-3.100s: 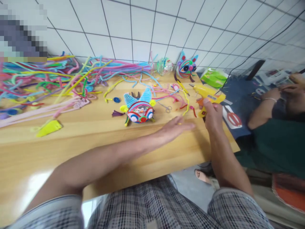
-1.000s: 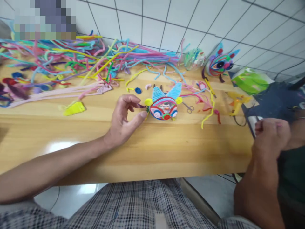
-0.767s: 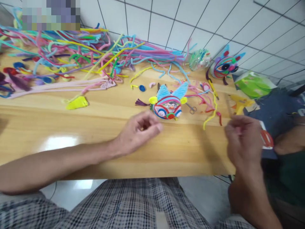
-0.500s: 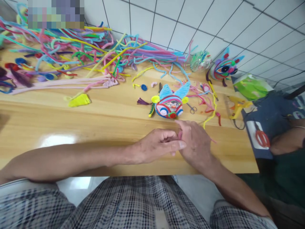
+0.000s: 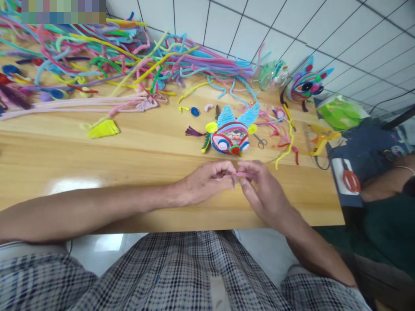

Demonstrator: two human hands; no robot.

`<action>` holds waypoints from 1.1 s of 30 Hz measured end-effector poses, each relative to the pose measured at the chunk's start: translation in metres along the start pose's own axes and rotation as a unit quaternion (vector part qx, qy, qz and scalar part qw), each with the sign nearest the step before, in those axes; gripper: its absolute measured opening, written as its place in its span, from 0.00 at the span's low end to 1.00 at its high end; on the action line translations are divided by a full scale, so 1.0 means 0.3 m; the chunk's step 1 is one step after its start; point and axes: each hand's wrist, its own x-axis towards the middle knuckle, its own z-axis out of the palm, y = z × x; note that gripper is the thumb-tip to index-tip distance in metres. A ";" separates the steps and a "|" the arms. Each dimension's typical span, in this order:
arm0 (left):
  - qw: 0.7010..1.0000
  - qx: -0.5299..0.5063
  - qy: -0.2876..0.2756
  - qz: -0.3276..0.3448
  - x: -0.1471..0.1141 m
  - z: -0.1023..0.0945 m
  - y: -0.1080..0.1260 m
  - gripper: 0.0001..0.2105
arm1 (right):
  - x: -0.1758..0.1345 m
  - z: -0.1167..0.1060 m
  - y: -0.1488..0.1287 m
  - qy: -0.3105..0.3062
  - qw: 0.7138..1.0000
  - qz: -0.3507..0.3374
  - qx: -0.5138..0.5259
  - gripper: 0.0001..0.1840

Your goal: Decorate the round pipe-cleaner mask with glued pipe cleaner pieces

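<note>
Between my two hands, a short piece of pink pipe cleaner (image 5: 241, 174) is stretched above the table's front part. My left hand (image 5: 212, 181) pinches its left end, and my right hand (image 5: 264, 190) grips the other end with fingers closed. Just beyond them lies a decorated animal head (image 5: 231, 137) with pale blue ears, yellow side discs, white-and-blue eyes and a red-green nose. Green-handled pliers (image 5: 206, 142) lie at its left, partly hidden by it, and small scissors (image 5: 261, 141) at its right.
Heaped pipe cleaners (image 5: 106, 56) cover the back left of the wooden table (image 5: 155, 151). A second animal head (image 5: 306, 84), a clear ball (image 5: 274, 74) and a yellow glue gun (image 5: 322, 139) stand at the right. Another person's arm (image 5: 385, 179) rests near red-handled scissors (image 5: 350, 179).
My hands have moved up a little and turned, fingertips now facing each other. The pink piece, mostly hidden before, now shows between them. The camera view has shifted slightly.
</note>
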 end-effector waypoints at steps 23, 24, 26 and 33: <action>0.756 0.595 0.038 0.271 -0.034 -0.109 -0.002 0.13 | 0.144 -0.133 0.014 -0.058 0.997 -0.013 0.046 0.07; 0.767 0.568 0.067 0.292 -0.027 -0.123 -0.009 0.13 | 0.161 -0.136 0.014 -0.048 0.998 -0.010 0.042 0.07; 0.784 0.500 0.150 0.337 -0.005 -0.151 -0.029 0.11 | 0.197 -0.140 0.019 -0.011 1.000 -0.005 0.019 0.08; 0.864 0.308 0.294 0.270 0.102 -0.252 -0.127 0.38 | 0.314 -0.089 0.121 0.070 0.995 -0.036 -0.056 0.07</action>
